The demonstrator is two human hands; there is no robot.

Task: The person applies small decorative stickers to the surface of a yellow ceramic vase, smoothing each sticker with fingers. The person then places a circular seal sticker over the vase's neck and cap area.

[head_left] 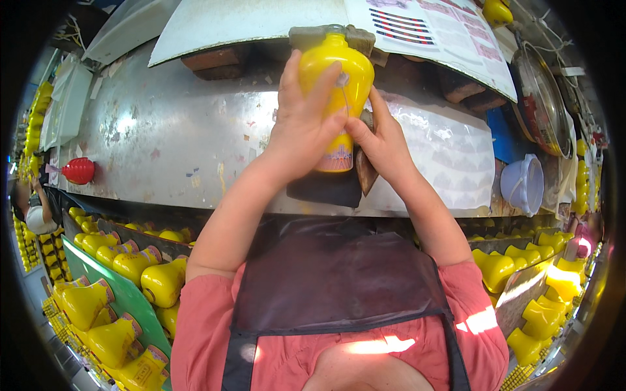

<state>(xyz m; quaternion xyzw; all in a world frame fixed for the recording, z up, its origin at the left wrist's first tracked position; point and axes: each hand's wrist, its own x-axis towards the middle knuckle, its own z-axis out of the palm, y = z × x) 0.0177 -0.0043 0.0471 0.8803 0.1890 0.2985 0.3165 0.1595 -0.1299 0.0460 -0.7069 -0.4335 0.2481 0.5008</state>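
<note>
I see one glossy yellow bottle [358, 85], wide at the shoulder, with a pinkish patterned band [338, 158] near its base. Its narrow neck points away from the person; left hand [305, 124] and right hand [386, 140] hold it.

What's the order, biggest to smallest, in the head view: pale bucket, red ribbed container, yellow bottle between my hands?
1. Yellow bottle, partly covered by your fingers
2. Pale bucket
3. Red ribbed container
</note>
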